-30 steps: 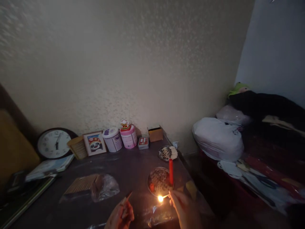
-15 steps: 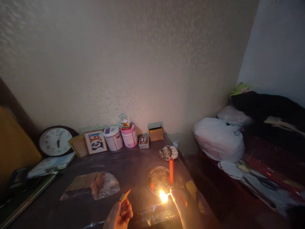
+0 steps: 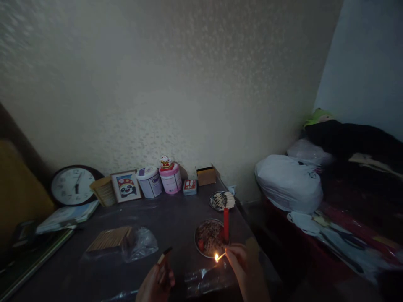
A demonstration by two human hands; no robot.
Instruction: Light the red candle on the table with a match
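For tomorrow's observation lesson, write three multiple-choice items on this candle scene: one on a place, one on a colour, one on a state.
1. Where does the candle stand?
A. At the round dish's right edge
B. Beside the clock
C. On the bed

2. What colour is the candle?
A. White
B. Red
C. Green

3. What state is the match in the right hand in?
A. Unlit
B. Snapped
C. Burning

Answers: 1 A, it rises from the dish's right side. 2 B, its shaft is red. 3 C, a flame shows at its tip.
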